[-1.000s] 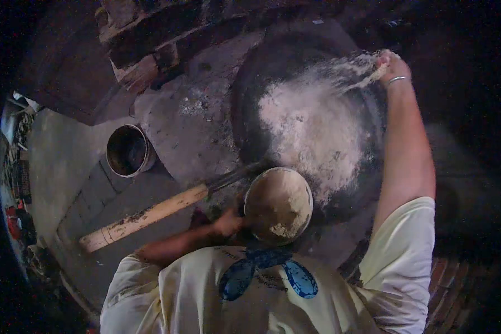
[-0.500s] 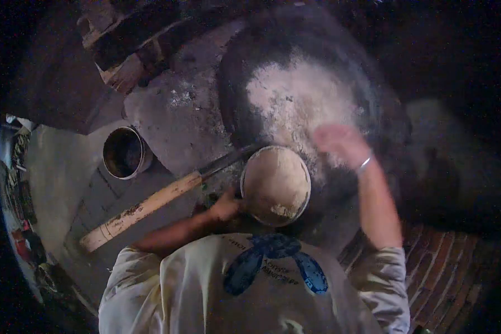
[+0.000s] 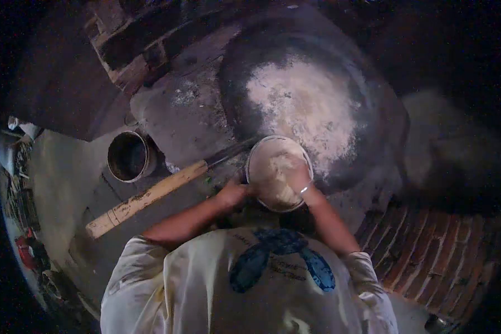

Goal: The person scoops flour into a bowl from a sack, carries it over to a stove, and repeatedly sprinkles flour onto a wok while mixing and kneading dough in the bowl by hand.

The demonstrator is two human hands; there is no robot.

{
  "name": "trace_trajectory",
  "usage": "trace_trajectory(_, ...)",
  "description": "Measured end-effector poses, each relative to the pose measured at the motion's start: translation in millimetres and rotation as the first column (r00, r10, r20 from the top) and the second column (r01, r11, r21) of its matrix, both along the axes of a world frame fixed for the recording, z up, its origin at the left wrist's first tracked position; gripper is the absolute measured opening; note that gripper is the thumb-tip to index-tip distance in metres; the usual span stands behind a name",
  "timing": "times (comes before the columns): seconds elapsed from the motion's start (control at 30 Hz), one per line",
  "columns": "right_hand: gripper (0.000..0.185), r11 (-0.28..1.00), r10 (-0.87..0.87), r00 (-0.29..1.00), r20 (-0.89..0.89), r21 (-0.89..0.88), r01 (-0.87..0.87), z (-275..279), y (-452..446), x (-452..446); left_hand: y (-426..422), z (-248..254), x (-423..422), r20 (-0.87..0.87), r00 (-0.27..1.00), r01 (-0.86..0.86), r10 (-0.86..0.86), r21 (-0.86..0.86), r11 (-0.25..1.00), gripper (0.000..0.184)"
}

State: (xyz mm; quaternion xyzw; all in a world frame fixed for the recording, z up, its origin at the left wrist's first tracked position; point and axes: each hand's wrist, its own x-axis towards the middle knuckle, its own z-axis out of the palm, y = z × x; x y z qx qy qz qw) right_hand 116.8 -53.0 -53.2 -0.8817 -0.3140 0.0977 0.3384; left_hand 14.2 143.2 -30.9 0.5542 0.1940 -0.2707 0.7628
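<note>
In the head view, the right hand (image 3: 298,175) reaches inside a round container (image 3: 250,161) of pale powder (image 3: 276,186); its fingers are blurred against the powder, so I cannot tell how wide they are or whether they hold any. The left hand (image 3: 232,194) is at the container's left side, its fingers partly hidden, their grip unclear. Just beyond the container, more pale powder lies spread across a broad, dark, round surface (image 3: 236,106). A wooden-handled tool (image 3: 150,196) slants to the left, near a bucket (image 3: 150,158).
</note>
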Motion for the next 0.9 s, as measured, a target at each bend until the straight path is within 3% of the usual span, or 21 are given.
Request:
trace_trajectory(0.03, 0.038, 0.972, -0.204, 0.943, -0.263, 0.06, 0.227, 4, 3, 1, 0, 0, -2, 0.087, 0.994, -0.059, 0.062, -0.044, 0.997, 0.048)
trace_trajectory(0.07, 0.036, 0.892, -0.36, 0.779, -0.514, 0.055, 0.449, 7, 8, 1, 2, 1, -5, 0.171, 0.977, -0.113, 0.127, -0.093, 0.989, 0.051)
trace_trajectory(0.1, 0.036, 0.894, -0.357, 0.781, -0.512, 0.057, 0.445, 10, 11, 0, 7, 2, -7, 0.173, 0.976, -0.117, 0.132, -0.094, 0.989, 0.051)
trace_trajectory(0.13, 0.034, 0.745, -0.191, 0.475, -0.859, 0.189, 0.64, 31, 22, -5, 14, 14, -7, 0.112, 0.99, -0.075, 0.09, -0.127, 0.989, 0.053)
trace_trajectory(0.17, 0.033, 0.537, 0.132, 0.125, -0.983, 0.176, 0.825, 44, 28, -9, 19, 21, -8, 0.053, 0.998, -0.035, 0.044, -0.164, 0.986, 0.054)
trace_trajectory(0.2, 0.033, 0.538, 0.129, 0.126, -0.984, 0.176, 0.825, 46, 29, -10, 20, 12, -9, 0.054, 0.998, -0.036, 0.045, -0.166, 0.985, 0.054)
trace_trajectory(0.27, 0.033, 0.589, 0.355, 0.028, -0.934, 0.247, 0.769, 49, 27, -13, 19, -18, -9, 0.02, 0.998, -0.058, 0.065, -0.255, 0.965, 0.05)
trace_trajectory(0.3, 0.033, 0.59, 0.353, 0.029, -0.935, 0.246, 0.769, 51, 29, -14, 16, -30, -8, 0.021, 0.998, -0.058, 0.066, -0.257, 0.965, 0.05)
trace_trajectory(0.37, 0.029, 0.571, 0.368, 0.036, -0.929, 0.256, 0.78, 55, 36, -14, 12, -36, -3, 0.267, 0.953, -0.116, 0.143, -0.113, 0.987, 0.053)
trace_trajectory(0.4, 0.029, 0.572, 0.365, 0.037, -0.93, 0.256, 0.779, 54, 37, -11, 12, -38, -2, 0.267, 0.953, -0.117, 0.144, -0.116, 0.986, 0.053)
trace_trajectory(0.47, 0.024, 0.529, 0.605, -0.093, -0.791, 0.312, 0.789, 47, 36, -2, 15, -27, 3, 0.304, 0.941, -0.095, 0.149, -0.187, 0.978, 0.056)
trace_trajectory(0.5, 0.024, 0.531, 0.603, -0.092, -0.793, 0.312, 0.788, 45, 36, 4, 16, -30, 5, 0.305, 0.94, -0.095, 0.151, -0.189, 0.977, 0.056)
trace_trajectory(0.57, 0.014, 0.535, 0.535, -0.041, -0.844, 0.301, 0.79, 42, 37, 18, 20, -33, 6, 0.072, 0.996, -0.044, 0.052, -0.11, 0.993, 0.059)
trace_trajectory(0.63, 0.01, 0.448, 0.304, 0.097, -0.948, 0.232, 0.864, 47, 35, 55, 25, -23, 9, 0.08, 0.996, -0.018, 0.028, -0.127, 0.992, 0.06)
trace_trajectory(0.7, 0.016, 0.2, 0.185, 0.331, -0.925, 0.365, 0.909, 82, 46, 114, 28, -18, 16, 0.089, 0.996, 0.008, 0.005, -0.145, 0.989, 0.061)
trace_trajectory(0.73, 0.018, 0.244, 0.209, 0.448, -0.869, 0.49, 0.837, 98, 38, 149, 30, -20, 20, 0.127, 0.991, 0.047, -0.039, -0.062, 0.997, 0.06)
trace_trajectory(0.77, 0.019, 0.363, -0.006, 0.507, -0.862, 0.471, 0.804, 134, 40, 173, 30, -21, 24, 0.161, 0.983, 0.083, -0.085, 0.023, 0.996, 0.058)
trace_trajectory(0.8, 0.018, 0.12, -0.088, 0.504, -0.859, 0.493, 0.862, 156, 50, 198, 31, -16, 28, 0.163, 0.983, 0.079, -0.081, 0.023, 0.997, 0.058)
trace_trajectory(0.87, 0.016, 0.186, 0.245, 0.43, -0.869, 0.477, 0.859, 204, 56, 235, 36, 4, 33, 0.405, 0.912, 0.037, -0.066, 0.079, 0.996, 0.055)
trace_trajectory(0.9, 0.016, 0.19, 0.246, 0.431, -0.868, 0.479, 0.857, 202, 45, 266, 36, 19, 40, 0.406, 0.912, 0.033, -0.063, 0.079, 0.996, 0.055)
